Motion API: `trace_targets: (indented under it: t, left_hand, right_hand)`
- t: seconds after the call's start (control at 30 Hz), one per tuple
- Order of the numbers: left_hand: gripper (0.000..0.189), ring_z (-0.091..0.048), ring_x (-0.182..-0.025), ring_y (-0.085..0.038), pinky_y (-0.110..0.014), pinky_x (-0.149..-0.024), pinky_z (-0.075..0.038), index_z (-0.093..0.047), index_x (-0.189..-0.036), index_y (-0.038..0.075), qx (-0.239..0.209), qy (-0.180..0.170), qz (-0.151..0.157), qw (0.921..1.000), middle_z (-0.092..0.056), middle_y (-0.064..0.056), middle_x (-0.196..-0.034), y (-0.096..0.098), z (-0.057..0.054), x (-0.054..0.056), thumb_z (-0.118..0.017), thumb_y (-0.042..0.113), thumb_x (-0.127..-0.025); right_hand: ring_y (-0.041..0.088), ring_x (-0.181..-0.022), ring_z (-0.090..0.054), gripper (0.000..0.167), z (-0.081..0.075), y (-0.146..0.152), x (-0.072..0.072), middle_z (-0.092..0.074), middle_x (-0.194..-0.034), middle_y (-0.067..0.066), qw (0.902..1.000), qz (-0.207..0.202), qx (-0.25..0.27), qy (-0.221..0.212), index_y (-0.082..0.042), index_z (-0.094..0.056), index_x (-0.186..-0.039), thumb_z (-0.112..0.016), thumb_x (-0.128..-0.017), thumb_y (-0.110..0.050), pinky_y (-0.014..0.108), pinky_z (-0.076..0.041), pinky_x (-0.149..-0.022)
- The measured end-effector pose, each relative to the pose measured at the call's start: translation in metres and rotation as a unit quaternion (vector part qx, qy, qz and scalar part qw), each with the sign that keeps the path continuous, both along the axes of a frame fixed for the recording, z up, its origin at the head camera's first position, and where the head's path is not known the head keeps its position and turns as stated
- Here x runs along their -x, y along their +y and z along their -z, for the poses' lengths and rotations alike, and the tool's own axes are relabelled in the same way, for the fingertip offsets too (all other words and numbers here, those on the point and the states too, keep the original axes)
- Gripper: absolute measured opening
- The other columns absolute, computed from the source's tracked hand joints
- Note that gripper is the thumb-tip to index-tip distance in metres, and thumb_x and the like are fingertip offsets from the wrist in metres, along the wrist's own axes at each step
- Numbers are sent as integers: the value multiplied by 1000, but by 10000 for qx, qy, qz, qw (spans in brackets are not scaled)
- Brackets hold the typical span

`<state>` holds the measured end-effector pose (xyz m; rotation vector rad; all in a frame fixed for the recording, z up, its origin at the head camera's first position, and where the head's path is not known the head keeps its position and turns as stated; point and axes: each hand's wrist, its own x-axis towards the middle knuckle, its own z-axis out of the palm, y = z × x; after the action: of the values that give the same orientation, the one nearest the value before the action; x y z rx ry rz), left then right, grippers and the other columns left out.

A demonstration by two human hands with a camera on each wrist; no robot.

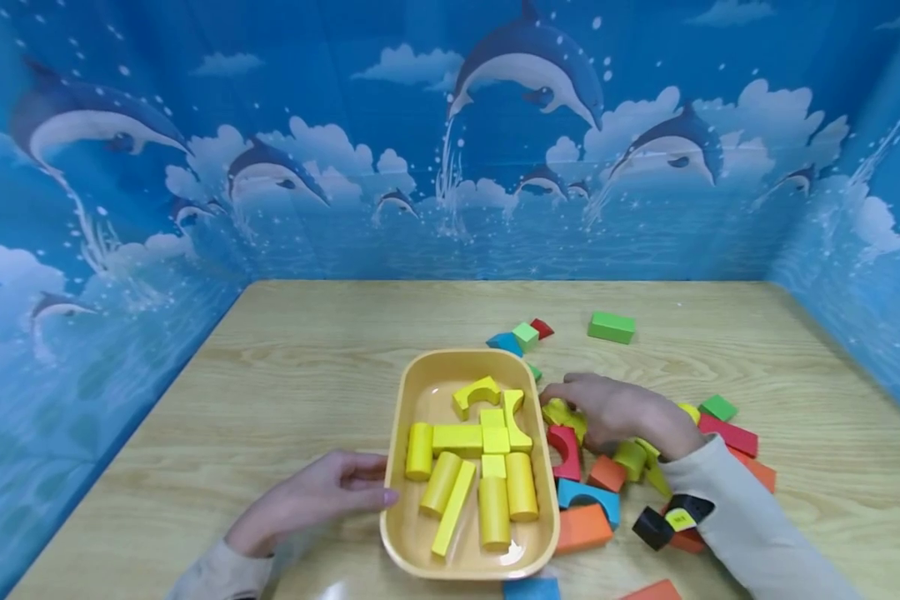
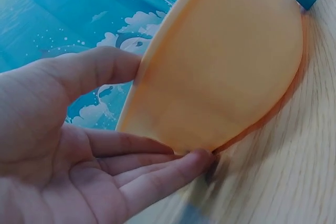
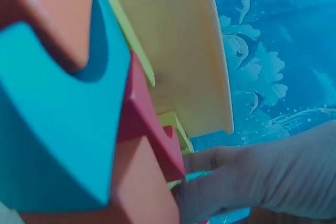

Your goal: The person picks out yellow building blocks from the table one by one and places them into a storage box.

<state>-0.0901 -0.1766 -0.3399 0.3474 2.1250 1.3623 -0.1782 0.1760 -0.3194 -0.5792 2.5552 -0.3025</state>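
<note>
A tan oval-cornered tray holds several yellow blocks: cylinders, rectangular bars, small cubes and arched pieces. My left hand touches the tray's left side; in the left wrist view its thumb meets the rim and its fairly straight fingers rest against the outer wall low down. To the right of the tray, my right hand reaches down with bent fingers and grips a yellow block beside the tray wall. Its fingertips are partly hidden behind a red arched block in the right wrist view.
Mixed blocks crowd the tray's right side: a blue arch, an orange block, a red bar. Beyond the tray lie a green block and several small ones. A dolphin-printed curtain encloses the table's back and sides.
</note>
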Motion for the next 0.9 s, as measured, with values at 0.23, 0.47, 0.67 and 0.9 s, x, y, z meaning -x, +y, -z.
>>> trace_targets:
  t: [0.23,0.47,0.67,0.9]
  left_hand:
    - [62,-64,-106,-32,-43,-88,-54,-39,-136,-18,-383,-357,-545,9971,-59,-28,-124,-4,-2,-3,-64,14,-90]
    - [60,-67,-98,-31,-41,-80,-58,-34,-137,-20,-945,-670,-701,9908,-61,-28,-121,-11,-2,-2,-58,4,-86]
    - [61,-67,-95,-29,-39,-76,-59,-32,-137,-21,-863,-470,-856,9915,-59,-30,-123,-11,-4,-5,-55,2,-85]
    - [60,-67,-93,-25,-39,-73,-59,-35,-137,-19,-580,-303,-1125,9915,-60,-27,-121,-12,-7,-10,-55,3,-84]
  right_hand:
    - [19,-86,-51,56,0,4,7,-58,-109,4,9981,-226,243,512,-9,-55,-118,-82,-70,0,32,-51,-69]
    - [21,-88,-51,59,3,0,6,-58,-105,2,9985,-21,323,444,-13,-55,-117,-87,-68,-8,36,-51,-72]
    - [16,-80,-52,33,2,4,8,-59,-98,0,9939,-531,570,785,-16,-68,-106,-81,-77,-9,29,-52,-68]
    - [10,-69,-52,10,-2,7,12,-65,-88,-3,9807,-908,1090,1348,-13,-72,-92,-69,-88,-5,25,-50,-61]
